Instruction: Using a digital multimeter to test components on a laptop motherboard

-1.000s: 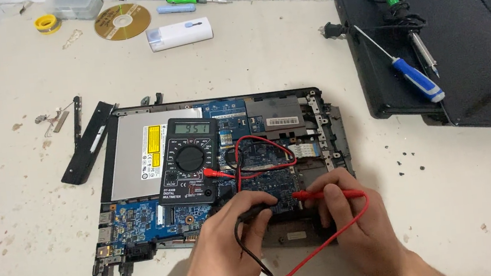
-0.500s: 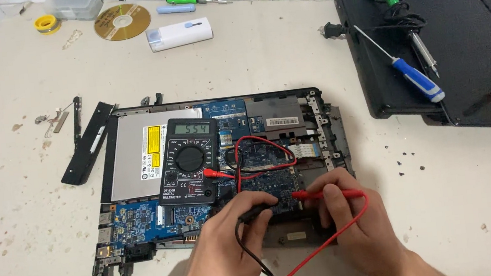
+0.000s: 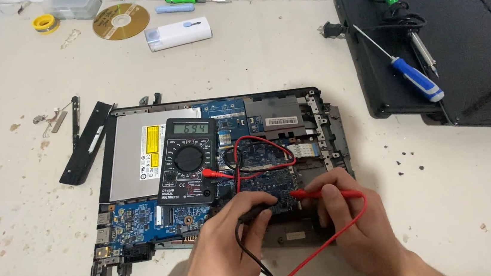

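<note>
Over the opened laptop [image 3: 211, 159] on our bench [image 3: 33, 176], our left hand [image 3: 231, 241] pinches the black probe [image 3: 252, 212] and our right hand [image 3: 349, 218] the red probe [image 3: 323, 194], tips meeting the circuit board [image 3: 262, 184]; the meter [image 3: 187, 160] lies readable.

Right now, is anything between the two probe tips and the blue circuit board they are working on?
Nothing visible. The left hand holds the black probe and the right hand the red probe, both tips down on the blue circuit board. The multimeter lies to the left, clear of them.
</note>
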